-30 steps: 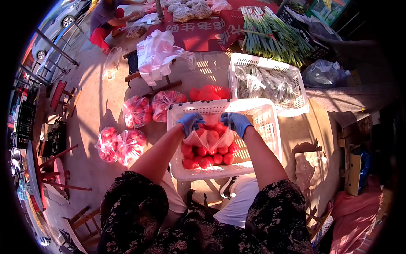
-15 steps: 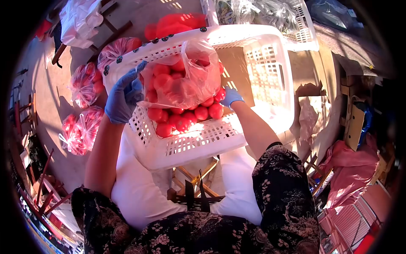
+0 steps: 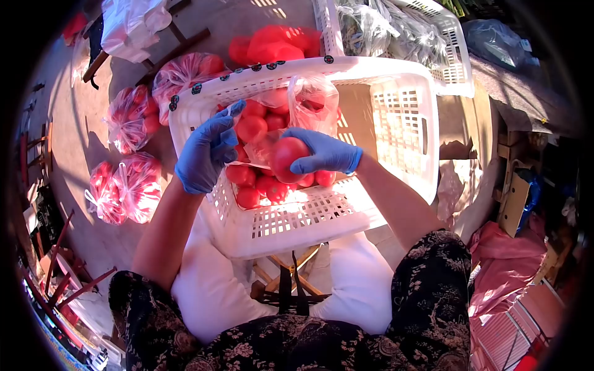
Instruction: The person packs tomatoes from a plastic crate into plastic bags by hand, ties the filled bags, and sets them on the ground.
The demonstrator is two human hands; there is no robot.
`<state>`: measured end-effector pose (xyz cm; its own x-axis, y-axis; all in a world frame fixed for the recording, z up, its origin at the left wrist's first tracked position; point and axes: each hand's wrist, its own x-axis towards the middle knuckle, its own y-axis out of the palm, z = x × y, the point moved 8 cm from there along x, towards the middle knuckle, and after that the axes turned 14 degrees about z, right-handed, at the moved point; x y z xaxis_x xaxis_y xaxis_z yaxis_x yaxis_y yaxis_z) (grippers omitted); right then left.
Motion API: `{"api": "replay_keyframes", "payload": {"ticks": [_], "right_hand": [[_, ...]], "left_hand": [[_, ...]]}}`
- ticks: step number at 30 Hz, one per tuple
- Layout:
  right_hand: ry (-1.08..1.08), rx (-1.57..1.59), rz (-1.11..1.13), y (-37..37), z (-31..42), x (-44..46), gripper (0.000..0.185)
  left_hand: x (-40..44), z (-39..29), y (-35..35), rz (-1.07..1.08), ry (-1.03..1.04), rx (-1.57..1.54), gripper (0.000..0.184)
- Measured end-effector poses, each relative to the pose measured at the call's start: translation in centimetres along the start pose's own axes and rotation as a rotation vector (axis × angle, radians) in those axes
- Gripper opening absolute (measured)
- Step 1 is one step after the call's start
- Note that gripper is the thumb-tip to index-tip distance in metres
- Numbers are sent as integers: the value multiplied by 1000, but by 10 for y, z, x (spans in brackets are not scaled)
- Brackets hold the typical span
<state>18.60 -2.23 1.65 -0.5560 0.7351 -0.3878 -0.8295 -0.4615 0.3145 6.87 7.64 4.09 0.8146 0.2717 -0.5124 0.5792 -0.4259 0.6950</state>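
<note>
A white plastic crate [image 3: 297, 240] rests across my lap with red tomatoes [image 3: 249, 196] heaped in its left half. My right hand [image 3: 328, 152], in a blue glove, grips one large tomato [image 3: 289, 159] above the heap. A thin clear plastic bag [image 3: 317, 102] with tomatoes in it lies over the pile. My left hand [image 3: 207, 151], gloved in blue too, is at the crate's left side, its fingers closed at the bag's edge. Part of the bag is hidden behind my hands.
Filled bags of tomatoes [image 3: 139, 185] stand on the floor at left, with red bags [image 3: 272, 44] beyond the crate. A second crate [image 3: 458, 74] holds plastic-wrapped greens. White plastic bags [image 3: 133, 28] hang at upper left. A cardboard piece [image 3: 518, 201] stands at right.
My right hand has come up from the right side of the pile toward the middle, now with a tomato in it. The bag's opening has shifted, and the view has tilted slightly.
</note>
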Motion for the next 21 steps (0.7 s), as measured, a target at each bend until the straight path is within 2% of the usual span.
{"api": "replay_keyframes", "payload": {"ticks": [2, 5, 6, 9, 10, 13, 14, 17, 19, 21], "right_hand": [[-27, -344, -313, -21, 23, 35, 66], [327, -1039, -568, -46, 24, 63, 67], [366, -1138, -602, -46, 23, 64, 69], [641, -966, -492, -53, -3, 44, 57], [646, -954, -587, -59, -14, 37, 52], [667, -998, -654, -63, -18, 30, 53], [611, -1080, -655, -56, -11, 25, 50], [25, -1504, -775, -21, 37, -2, 58], [-20, -1584, -1054, -18, 63, -42, 60], [9, -1333, -1316, -44, 56, -78, 79]], "left_hand": [[-1, -1, -3, 8, -17, -15, 44], [-7, -2, -10, -13, -32, -18, 46], [-8, -2, -11, -2, -36, -39, 46], [-3, -3, -9, 44, -34, -102, 46], [0, -3, -5, 51, -34, -122, 45], [3, -3, -4, 148, -30, -177, 46], [2, -2, -4, 153, -23, -201, 46], [0, -1, -7, 213, -14, -347, 48], [-2, 0, -5, 229, -6, -390, 49], [1, -3, -2, 215, 14, -350, 51]]}}
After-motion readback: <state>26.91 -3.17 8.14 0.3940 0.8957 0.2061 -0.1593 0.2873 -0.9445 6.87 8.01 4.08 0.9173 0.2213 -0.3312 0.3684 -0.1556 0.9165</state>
